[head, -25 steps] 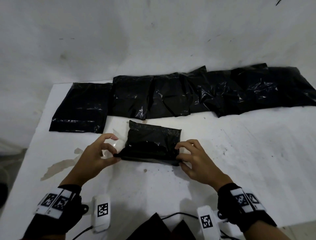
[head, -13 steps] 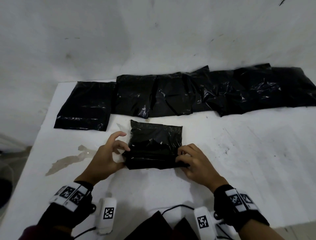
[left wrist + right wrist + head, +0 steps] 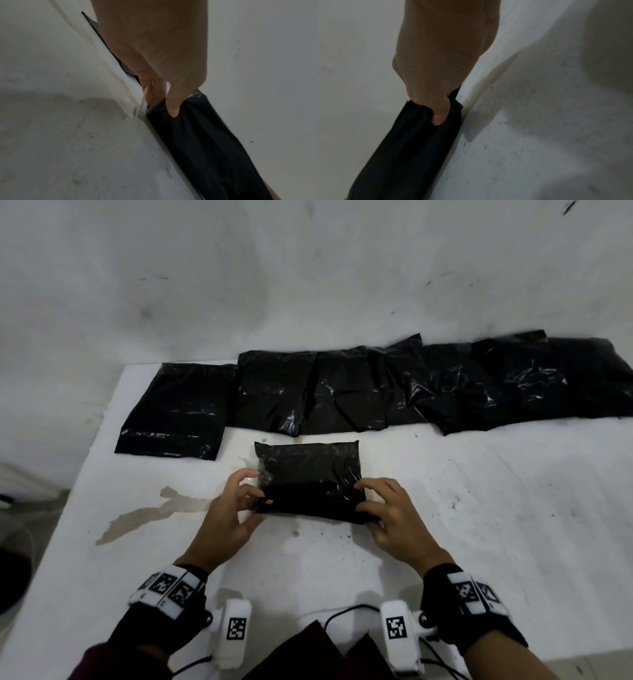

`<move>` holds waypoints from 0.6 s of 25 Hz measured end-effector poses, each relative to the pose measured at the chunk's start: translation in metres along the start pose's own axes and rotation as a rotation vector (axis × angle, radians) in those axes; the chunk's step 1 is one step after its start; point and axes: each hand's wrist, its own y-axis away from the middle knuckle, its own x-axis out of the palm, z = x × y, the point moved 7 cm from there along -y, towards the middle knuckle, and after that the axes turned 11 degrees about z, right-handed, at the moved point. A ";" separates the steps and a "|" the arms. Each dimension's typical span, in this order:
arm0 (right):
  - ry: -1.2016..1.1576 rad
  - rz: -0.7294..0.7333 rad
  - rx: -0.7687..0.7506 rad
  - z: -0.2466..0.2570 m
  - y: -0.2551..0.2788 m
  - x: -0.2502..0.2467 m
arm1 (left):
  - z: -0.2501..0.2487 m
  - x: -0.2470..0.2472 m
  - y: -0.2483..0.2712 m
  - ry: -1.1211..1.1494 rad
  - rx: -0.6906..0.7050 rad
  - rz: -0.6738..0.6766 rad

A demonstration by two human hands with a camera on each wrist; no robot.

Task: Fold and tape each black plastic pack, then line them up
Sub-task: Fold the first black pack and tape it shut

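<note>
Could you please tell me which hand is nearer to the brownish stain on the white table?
Left. The left hand sits just right of the stain, gripping the pack's left end; the right hand holds its far end.

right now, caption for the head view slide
Both hands grip the near fold of a black pack.

Left hand (image 3: 154, 54), thumb and fingers pinching black pack (image 3: 205, 142) end on white table (image 3: 68, 135)

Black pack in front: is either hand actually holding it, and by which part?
Both. The left hand pinches the black pack at its near-left corner; the right hand grips its near-right corner. The pack lies on the white table.
</note>
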 end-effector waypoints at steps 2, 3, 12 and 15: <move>0.025 0.041 -0.074 0.005 -0.001 0.003 | 0.003 -0.001 0.002 0.047 -0.018 -0.019; 0.028 0.071 -0.096 0.006 -0.001 0.005 | 0.003 -0.002 0.003 0.057 -0.016 -0.029; -0.421 0.071 0.175 -0.017 -0.010 0.010 | 0.008 -0.006 0.008 0.248 -0.079 -0.095; -0.579 0.004 0.228 -0.025 -0.001 0.010 | 0.005 -0.009 0.011 0.308 -0.112 -0.131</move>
